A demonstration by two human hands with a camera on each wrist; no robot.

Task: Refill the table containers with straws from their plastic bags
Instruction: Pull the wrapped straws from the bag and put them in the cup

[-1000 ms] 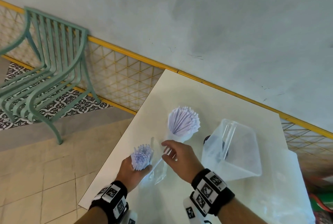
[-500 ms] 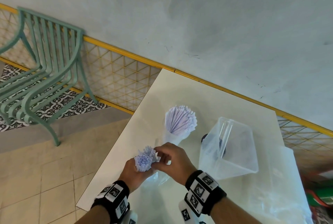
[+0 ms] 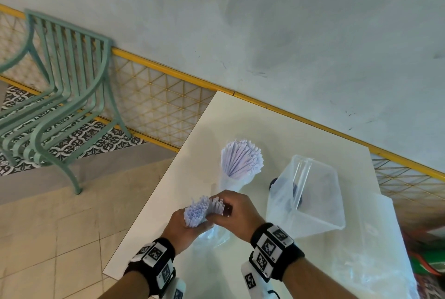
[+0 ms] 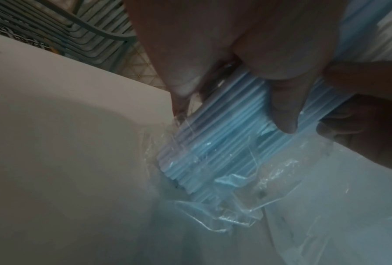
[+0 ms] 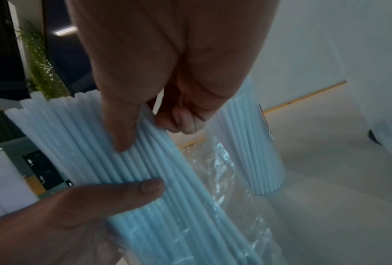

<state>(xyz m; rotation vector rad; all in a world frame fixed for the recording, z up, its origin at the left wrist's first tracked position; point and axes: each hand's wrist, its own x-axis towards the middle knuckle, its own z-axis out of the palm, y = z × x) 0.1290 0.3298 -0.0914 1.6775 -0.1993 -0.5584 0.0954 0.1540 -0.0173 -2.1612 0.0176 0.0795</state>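
My left hand [image 3: 186, 223] grips a bundle of pale blue straws [image 3: 196, 212] upright over the near left of the white table [image 3: 240, 115]. The bundle's lower end still sits in a clear plastic bag [image 4: 242, 195]. My right hand [image 3: 228, 209] has its thumb [image 5: 122, 129] and curled fingers pinching some straws on the right side of the same straw bundle [image 5: 149, 172]. Behind the hands stands a straw container [image 3: 242, 161] filled with fanned-out straws, also in the right wrist view as a straw container [image 5: 256, 147].
A clear rectangular tub [image 3: 315, 202] lies tilted on the table to the right, a dark round object [image 3: 274, 182] partly hidden behind it. Loose plastic sheeting [image 3: 375, 245] covers the right of the table. A green metal chair [image 3: 55, 87] stands left, beyond the table edge.
My right hand has moved left from beside the bag to the bundle and taken hold of some straws. My left hand keeps its grip in about the same place.
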